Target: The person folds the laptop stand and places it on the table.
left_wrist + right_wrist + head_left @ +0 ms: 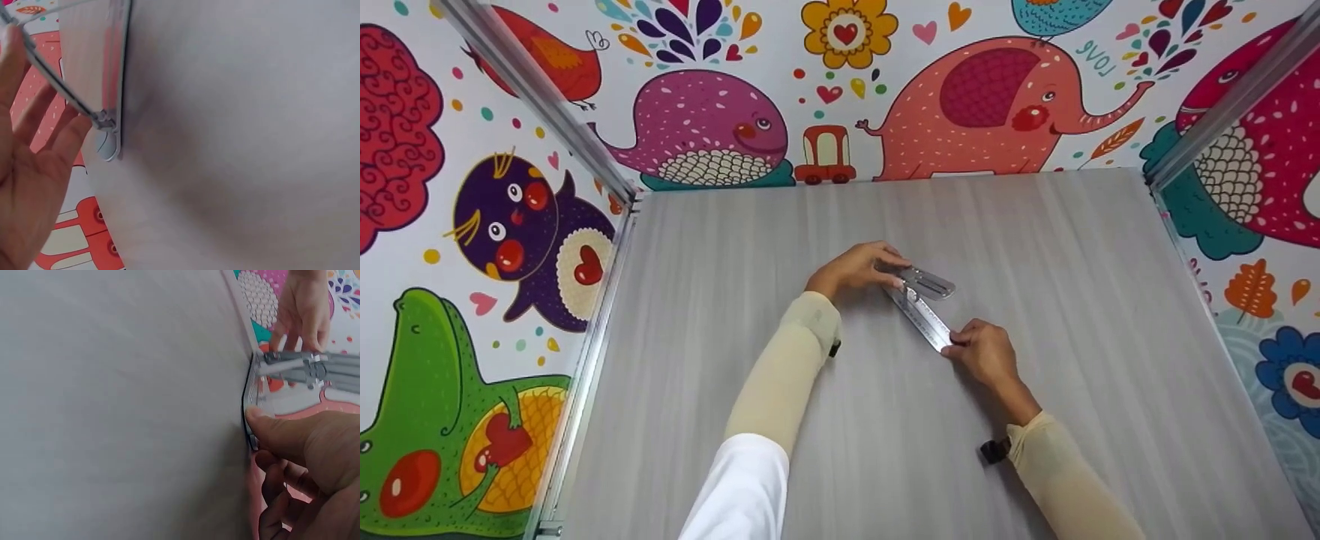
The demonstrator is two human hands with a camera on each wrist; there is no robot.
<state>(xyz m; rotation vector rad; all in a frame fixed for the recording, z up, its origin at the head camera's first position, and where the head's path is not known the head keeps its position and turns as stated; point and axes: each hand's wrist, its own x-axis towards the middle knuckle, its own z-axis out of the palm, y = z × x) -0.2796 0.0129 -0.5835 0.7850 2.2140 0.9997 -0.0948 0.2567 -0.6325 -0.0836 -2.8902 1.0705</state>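
A silver, hinged metal stand (919, 319) is held between both hands above the grey board. Its long flat bar and its slotted arm (934, 283) stand apart in a V. My left hand (855, 268) holds the stand by the hinge end, with thumb and fingers on the arm's edges. At the bar's near end, my right hand (988, 352) pinches it between thumb and fingers. The right wrist view shows the right thumb (281, 433) pressed on the bar, with a dark rim along its edge. In the left wrist view a rounded end (107, 145) shows below the hinge.
A grey wood-grain board (705, 300) spreads beneath both hands. Metal posts (540, 105) rise at the back corners, and a metal rail (585, 390) runs along the left edge. Walls with printed cartoon animals (982, 112) enclose the back and sides.
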